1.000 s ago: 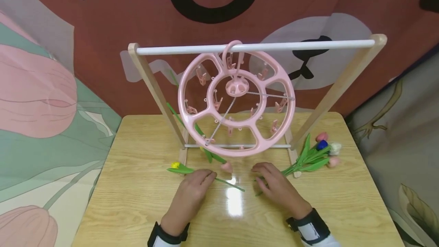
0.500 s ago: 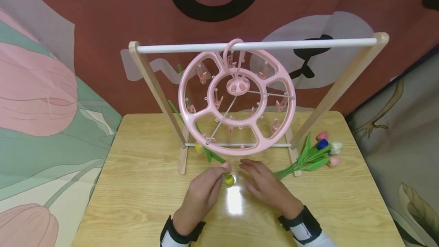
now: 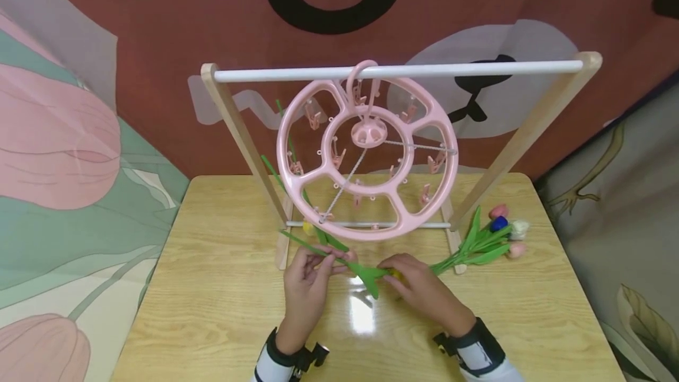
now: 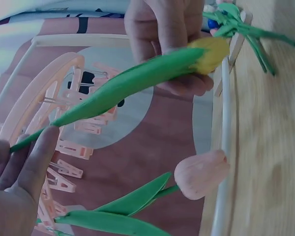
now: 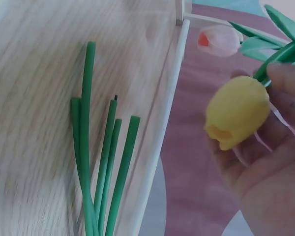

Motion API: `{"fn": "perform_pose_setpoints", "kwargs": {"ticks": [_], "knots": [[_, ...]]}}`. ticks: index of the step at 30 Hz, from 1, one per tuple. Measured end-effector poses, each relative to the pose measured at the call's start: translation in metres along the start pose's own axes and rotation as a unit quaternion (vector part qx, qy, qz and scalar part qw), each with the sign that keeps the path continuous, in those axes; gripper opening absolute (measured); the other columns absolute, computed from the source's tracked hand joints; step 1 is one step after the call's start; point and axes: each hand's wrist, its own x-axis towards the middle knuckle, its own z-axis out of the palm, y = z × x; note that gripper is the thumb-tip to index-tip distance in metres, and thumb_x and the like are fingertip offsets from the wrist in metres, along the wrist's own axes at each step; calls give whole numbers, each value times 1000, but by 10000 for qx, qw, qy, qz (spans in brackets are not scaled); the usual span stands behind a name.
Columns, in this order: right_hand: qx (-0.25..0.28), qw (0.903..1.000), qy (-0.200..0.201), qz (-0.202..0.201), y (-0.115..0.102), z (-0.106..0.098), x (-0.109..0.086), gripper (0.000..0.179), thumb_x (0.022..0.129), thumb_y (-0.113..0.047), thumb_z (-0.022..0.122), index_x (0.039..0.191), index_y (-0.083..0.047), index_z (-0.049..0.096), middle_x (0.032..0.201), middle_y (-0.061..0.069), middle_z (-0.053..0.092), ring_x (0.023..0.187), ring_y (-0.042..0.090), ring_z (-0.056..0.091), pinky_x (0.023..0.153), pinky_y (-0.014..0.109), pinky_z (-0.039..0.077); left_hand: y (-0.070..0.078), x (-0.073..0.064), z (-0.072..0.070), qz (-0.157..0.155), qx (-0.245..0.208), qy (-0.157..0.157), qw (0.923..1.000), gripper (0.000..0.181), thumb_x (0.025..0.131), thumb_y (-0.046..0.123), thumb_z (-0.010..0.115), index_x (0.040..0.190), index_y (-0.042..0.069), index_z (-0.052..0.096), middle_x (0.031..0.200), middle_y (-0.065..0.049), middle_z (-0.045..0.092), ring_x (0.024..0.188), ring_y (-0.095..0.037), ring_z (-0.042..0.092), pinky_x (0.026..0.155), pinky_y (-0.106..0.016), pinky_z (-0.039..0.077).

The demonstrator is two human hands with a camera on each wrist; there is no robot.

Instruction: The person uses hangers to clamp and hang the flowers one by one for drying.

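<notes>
A yellow artificial tulip (image 5: 237, 112) lies across between my two hands above the table, its bloom toward the right and its stem end toward the upper left. My left hand (image 3: 306, 292) pinches the green stem. With its thumb and fingers, my right hand (image 3: 428, 296) holds the tulip at the base of its bloom. Behind them, a pink tulip (image 4: 200, 178) hangs bloom down below the round pink clip hanger (image 3: 411, 223). Another yellow bloom (image 3: 309, 228) shows at the hanger's lower left. Clips (image 3: 338, 160) dangle around its rings.
A wooden rack with a white top bar (image 3: 451, 69) carries the hanger. To the right, a bunch of tulips (image 3: 485, 244) in pink, white and blue lies across the rack's foot, stems toward my right hand. A patterned cloth (image 3: 159, 28) hangs behind the table (image 3: 212, 311).
The yellow tulip was picked up from the table's left side and turned, so its bloom now points right. My right hand, earlier holding nothing, now holds it near the bloom.
</notes>
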Motion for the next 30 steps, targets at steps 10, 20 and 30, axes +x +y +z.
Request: {"fn": "perform_pose_setpoints", "kwargs": {"ticks": [10,20,30], "knots": [[297,9992,203,-180,-5,-12,7,20,89,-6,68,106,-16,69,104,-2,70,97,14,64,80,36,62,-13,-15,5,-1588,-465,282,9858,35,89,-11,59,124,-11,54,114,-38,61,106,-41,62,88,-36,60],[413,9969,355,-561,-12,-11,17,23,87,-5,70,108,-14,68,106,-1,68,98,15,64,81,34,62,-32,-27,21,-1926,-1048,192,9755,24,94,-10,52,118,-14,57,106,-40,64,101,-37,67,83,-28,61],[431,9955,756,379,-24,-24,34,70,82,-18,76,141,-7,39,121,9,55,96,19,53,76,40,57,-36,-25,23,-1846,-573,410,9803,18,95,-5,55,112,-8,62,103,-33,67,96,-34,68,74,-25,63]]}}
